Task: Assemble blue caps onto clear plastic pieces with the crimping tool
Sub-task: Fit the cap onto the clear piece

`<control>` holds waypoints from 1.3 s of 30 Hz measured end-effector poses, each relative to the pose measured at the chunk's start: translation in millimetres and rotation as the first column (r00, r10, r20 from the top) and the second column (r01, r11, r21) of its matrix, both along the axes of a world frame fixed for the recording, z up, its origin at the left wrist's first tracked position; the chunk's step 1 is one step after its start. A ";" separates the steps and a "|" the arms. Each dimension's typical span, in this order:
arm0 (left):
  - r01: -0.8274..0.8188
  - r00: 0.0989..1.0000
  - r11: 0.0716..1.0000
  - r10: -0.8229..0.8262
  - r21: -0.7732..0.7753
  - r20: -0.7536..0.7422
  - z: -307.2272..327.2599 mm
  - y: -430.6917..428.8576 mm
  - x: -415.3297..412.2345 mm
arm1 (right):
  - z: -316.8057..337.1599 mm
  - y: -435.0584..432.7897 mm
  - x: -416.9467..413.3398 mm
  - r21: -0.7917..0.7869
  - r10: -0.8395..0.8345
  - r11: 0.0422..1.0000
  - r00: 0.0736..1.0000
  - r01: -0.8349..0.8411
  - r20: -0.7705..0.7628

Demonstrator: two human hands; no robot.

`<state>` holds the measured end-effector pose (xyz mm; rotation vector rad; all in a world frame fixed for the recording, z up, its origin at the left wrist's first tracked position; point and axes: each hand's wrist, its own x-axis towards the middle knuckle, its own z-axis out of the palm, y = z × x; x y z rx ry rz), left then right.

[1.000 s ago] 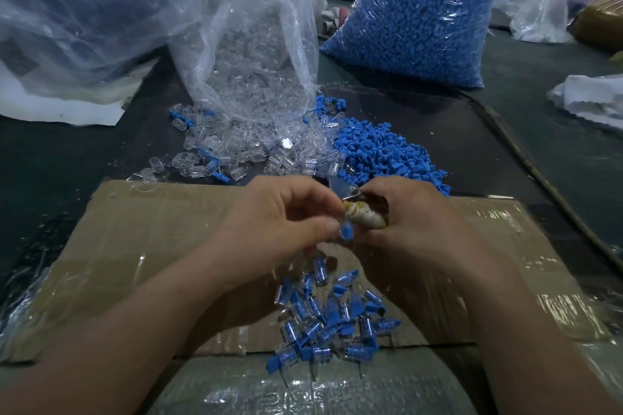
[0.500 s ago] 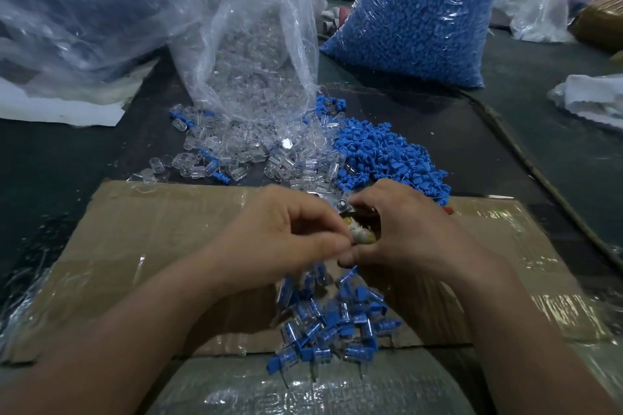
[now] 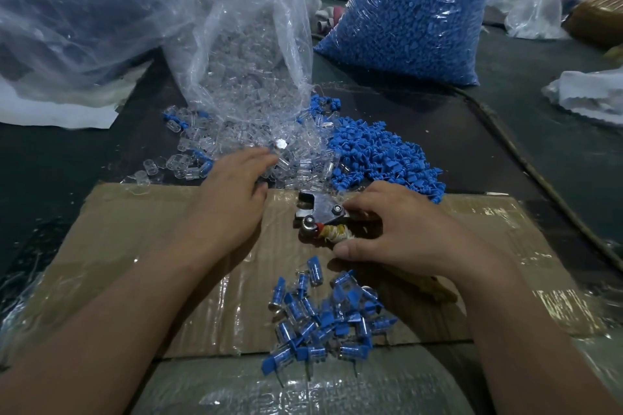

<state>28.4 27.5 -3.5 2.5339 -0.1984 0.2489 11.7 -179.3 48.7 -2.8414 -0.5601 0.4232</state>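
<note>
My right hand [image 3: 401, 229] grips the crimping tool [image 3: 320, 216] by its wrapped handles, with the metal jaws pointing left over the taped cardboard [image 3: 135, 246]. My left hand [image 3: 236, 192] reaches forward with its fingers stretched onto the near edge of the loose clear plastic pieces [image 3: 303, 162]; whether it holds one is hidden. The loose blue caps [image 3: 381, 158] lie in a heap just right of the clear pieces. A pile of assembled blue-and-clear pieces [image 3: 323, 317] sits on the cardboard below both hands.
An open clear bag [image 3: 249, 54] spills the clear pieces at the back centre. A full bag of blue caps [image 3: 414, 7] stands behind on the right. A large crumpled plastic bag [image 3: 77, 17] fills the back left. A cord [image 3: 526, 158] runs along the right side of the dark table.
My hands have parted. The left hand left the tool and moved forward to the clear pieces. The right hand lowered the tool toward the cardboard. An assembled piece lies at the pile's top.
</note>
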 end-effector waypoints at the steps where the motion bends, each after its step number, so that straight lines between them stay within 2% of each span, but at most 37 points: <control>1: -0.005 1.000 1.000 0.005 -0.001 0.011 -0.6 0.1 0.2 | 0.0 -0.1 0.0 0.013 -0.010 1.000 1.000 0.010 0.002; 5: -0.086 0.993 0.996 0.085 0.008 0.080 0.9 2.0 0.5 | -0.9 -0.4 1.6 0.065 -0.062 0.996 0.998 0.061 0.020; 10: -0.110 0.992 0.994 0.109 0.005 0.063 2.5 2.9 0.9 | -0.3 -1.2 2.8 0.135 -0.092 0.987 0.996 0.088 0.018; 14: -0.139 0.989 0.988 0.142 -0.064 0.050 6.7 0.1 -2.7 | -1.6 -3.2 4.1 0.192 -0.121 0.975 0.992 0.111 0.039; 18: -0.168 0.982 0.958 0.184 -0.231 0.048 15.1 -2.9 -8.1 | -4.1 -8.7 9.7 0.236 -0.184 0.959 0.979 0.159 0.085; 21: -0.117 0.992 0.909 0.127 -0.400 -0.001 22.8 -7.0 -14.4 | -8.3 -13.8 15.5 0.267 -0.257 0.941 0.952 0.207 0.166; 26: -0.068 0.993 0.767 -0.009 -0.638 -0.116 26.3 -14.1 -24.5 | -18.2 -16.3 22.6 0.306 -0.321 0.921 0.913 0.240 0.251; 29: -0.045 0.993 0.761 -0.039 -0.648 -0.116 24.9 -18.1 -27.5 | -22.7 -14.3 27.4 0.294 -0.316 0.928 0.902 0.229 0.295; 36: -0.001 0.978 0.758 -0.135 -0.652 -0.159 26.0 -20.3 -27.4 | -32.2 -7.5 37.2 0.146 -0.238 0.968 0.936 0.205 0.259; 39: -0.004 0.978 0.774 -0.128 -0.633 -0.164 26.6 -20.9 -28.7 | -33.1 -7.5 39.4 0.116 -0.206 0.977 0.938 0.180 0.279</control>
